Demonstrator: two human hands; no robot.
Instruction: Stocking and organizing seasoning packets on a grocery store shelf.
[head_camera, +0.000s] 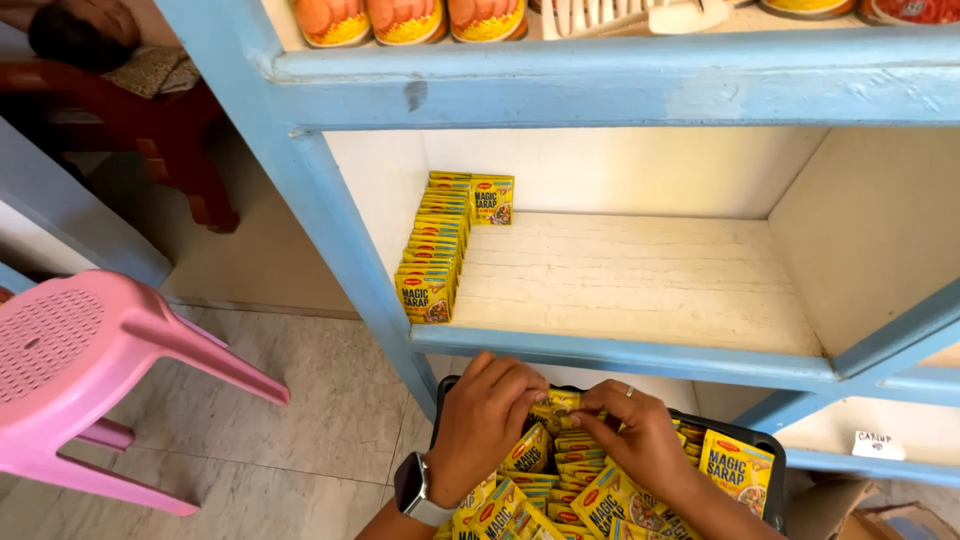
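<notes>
A black tray (772, 445) full of small yellow seasoning sachets (736, 470) sits below the blue shelf edge. My left hand (483, 418), with a smartwatch on its wrist, and my right hand (638, 435), with a ring, meet over the pile. Both pinch a small bunch of yellow sachets (557, 408) between their fingertips. On the white shelf board (640, 280) above, a row of upright yellow sachets (434, 250) runs along the left wall, with a few more (491, 198) at the back.
The blue wooden shelf frame (620, 90) carries jars and packets on its upper level. A pink plastic stool (90, 370) stands on the tiled floor at left, a red chair (150, 120) behind it. A cardboard box (850, 510) lies at lower right.
</notes>
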